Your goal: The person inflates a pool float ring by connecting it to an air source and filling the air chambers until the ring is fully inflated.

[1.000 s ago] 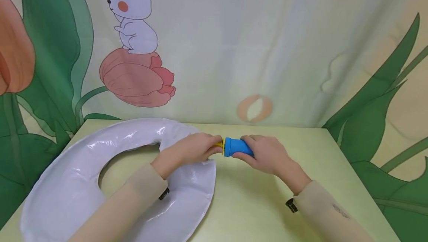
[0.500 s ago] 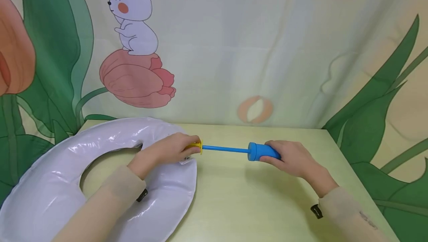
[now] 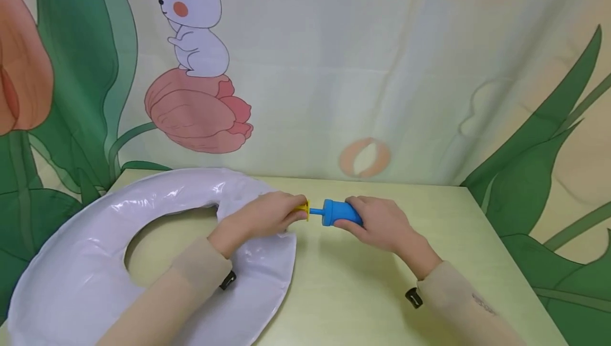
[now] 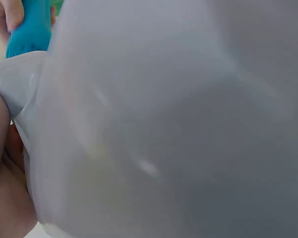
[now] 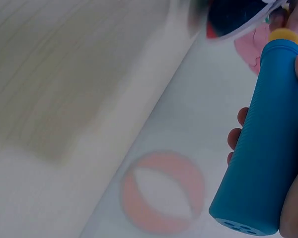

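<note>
A blue hand air pump [image 3: 341,213] spans the two hands above the table, slightly tilted. My right hand [image 3: 382,221] grips its ribbed cylinder, with fingers round it in the right wrist view. My left hand [image 3: 267,212] pinches the yellow end piece [image 3: 305,209] and lies over the edge of a glossy white inflatable ring [image 3: 86,261]. A short stretch of blue rod [image 3: 316,211] shows between yellow end and cylinder. The ring looks puffed but creased. In the left wrist view its white skin [image 4: 154,124] fills most of the picture; the join at the left fingertips is hidden.
The pale yellow-green table [image 3: 343,293] runs back to a printed curtain [image 3: 310,70] with a rabbit and tulips. The ring covers the table's left side. A black clip-like piece [image 3: 413,298] hangs below the right sleeve.
A second ago the pump was pushed together. Half a second ago the hands stood apart with a long rod showing. Now they are close again, and the ring has shifted with the left hand.
</note>
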### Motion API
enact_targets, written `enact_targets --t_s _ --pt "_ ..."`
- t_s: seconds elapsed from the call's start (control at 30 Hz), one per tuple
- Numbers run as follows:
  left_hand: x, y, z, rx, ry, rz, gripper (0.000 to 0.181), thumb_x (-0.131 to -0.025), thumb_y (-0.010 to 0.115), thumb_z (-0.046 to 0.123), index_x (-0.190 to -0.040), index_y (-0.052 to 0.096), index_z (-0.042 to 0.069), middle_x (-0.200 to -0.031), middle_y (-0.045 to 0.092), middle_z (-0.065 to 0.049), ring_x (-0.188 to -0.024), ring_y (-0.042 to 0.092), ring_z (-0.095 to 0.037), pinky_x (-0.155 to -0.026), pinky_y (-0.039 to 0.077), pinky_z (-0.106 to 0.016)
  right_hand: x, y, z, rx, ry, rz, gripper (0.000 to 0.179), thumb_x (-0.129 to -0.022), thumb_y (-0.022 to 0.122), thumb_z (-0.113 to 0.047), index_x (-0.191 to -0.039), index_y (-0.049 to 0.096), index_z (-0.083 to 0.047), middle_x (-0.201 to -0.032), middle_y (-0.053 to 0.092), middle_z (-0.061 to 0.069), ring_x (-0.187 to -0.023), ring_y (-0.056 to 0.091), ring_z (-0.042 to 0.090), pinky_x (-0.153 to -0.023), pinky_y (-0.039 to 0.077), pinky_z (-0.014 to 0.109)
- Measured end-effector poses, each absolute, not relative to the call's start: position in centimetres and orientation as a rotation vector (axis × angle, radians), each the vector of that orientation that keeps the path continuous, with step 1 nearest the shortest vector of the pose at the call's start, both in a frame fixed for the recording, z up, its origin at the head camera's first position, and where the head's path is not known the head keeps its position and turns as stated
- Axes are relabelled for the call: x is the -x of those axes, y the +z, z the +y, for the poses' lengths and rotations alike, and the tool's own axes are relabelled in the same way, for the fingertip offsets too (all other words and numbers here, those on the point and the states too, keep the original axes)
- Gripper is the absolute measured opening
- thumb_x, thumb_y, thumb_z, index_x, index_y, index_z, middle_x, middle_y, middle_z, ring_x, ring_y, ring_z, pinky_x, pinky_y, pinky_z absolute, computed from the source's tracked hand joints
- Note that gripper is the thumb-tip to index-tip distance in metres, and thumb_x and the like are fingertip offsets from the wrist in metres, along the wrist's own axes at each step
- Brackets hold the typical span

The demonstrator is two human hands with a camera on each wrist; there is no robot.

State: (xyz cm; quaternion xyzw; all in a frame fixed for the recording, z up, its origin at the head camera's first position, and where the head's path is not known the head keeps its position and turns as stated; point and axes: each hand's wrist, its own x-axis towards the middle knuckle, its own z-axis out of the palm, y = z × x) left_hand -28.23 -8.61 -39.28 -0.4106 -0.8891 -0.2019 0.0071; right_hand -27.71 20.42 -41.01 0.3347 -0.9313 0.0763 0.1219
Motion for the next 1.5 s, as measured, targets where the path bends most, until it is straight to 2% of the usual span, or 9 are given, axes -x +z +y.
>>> enact_targets --t_s 0.27,0.63,0.8,1.07,1.37,1.5 --pt "27.8 -39.1 -8.2 1.268 -0.622 -2.835 0.016 -0.105 0.063 0.027 -0.1 0.06 0.012 -0.07 0.05 0.007 -0.061 0.049 -0.009 -0.059 0.042 -0.027 27.2 -41.2 19.1 -0.989 0.312 -2.721 0.06 -0.097 0.055 -0.067 -0.119 0.066 -0.012 -0.096 0.069 -0.002 -0.074 0.059 0.012 -0.065 0.049 0.032" --pt "28.8 -38.8 -12.4 1.245 -0.716 -2.862 0.016 -0.106 0.061 0.026 -0.113 0.064 0.012 -0.075 0.054 0.009 -0.063 0.049 -0.006 -0.068 0.047 -0.03 28.1 -41.3 26.0 -0.943 0.256 -2.734 0.05 -0.095 0.066 -0.058 -0.115 0.065 -0.013 -0.097 0.069 -0.002 -0.075 0.059 0.012 -0.065 0.05 0.033" --pt "28.9 -38.5 -13.0 1.247 -0.707 -2.845 0.015 -0.105 0.062 0.025 -0.112 0.064 0.011 -0.075 0.053 0.008 -0.064 0.048 -0.006 -0.067 0.046 -0.03 27.7 -40.8 27.3 -0.987 0.177 -2.647 0.051 -0.092 0.071 -0.052 -0.118 0.063 -0.009 -0.1 0.071 0.005 -0.076 0.065 0.018 -0.066 0.054 0.037" --pt "28.6 -38.4 -10.1 1.254 -0.646 -2.786 0.012 -0.105 0.062 0.021 -0.099 0.058 0.012 -0.071 0.044 0.007 -0.063 0.044 -0.01 -0.063 0.041 -0.028 27.7 -40.3 24.7 -0.984 0.183 -2.695 0.058 -0.092 0.071 -0.053 -0.125 0.056 -0.008 -0.106 0.071 0.008 -0.081 0.067 0.022 -0.068 0.056 0.039" --pt "27.6 -37.9 -6.4 1.129 -0.518 -2.824 0.016 -0.105 0.062 0.026 -0.105 0.058 0.011 -0.076 0.05 0.004 -0.064 0.05 -0.014 -0.058 0.042 -0.028 28.0 -39.6 20.3 -1.017 0.221 -2.662 0.055 -0.093 0.069 -0.057 -0.118 0.056 -0.009 -0.096 0.066 0.002 -0.072 0.059 0.015 -0.062 0.05 0.033" --pt "27.7 -38.7 -6.3 1.107 -0.549 -2.852 0.016 -0.106 0.06 0.028 -0.104 0.057 0.012 -0.073 0.048 0.004 -0.063 0.048 -0.013 -0.057 0.04 -0.028 28.0 -39.9 19.8 -1.051 0.178 -2.651 0.055 -0.094 0.068 -0.057 -0.119 0.056 -0.009 -0.102 0.064 0.003 -0.081 0.059 0.017 -0.065 0.051 0.034"
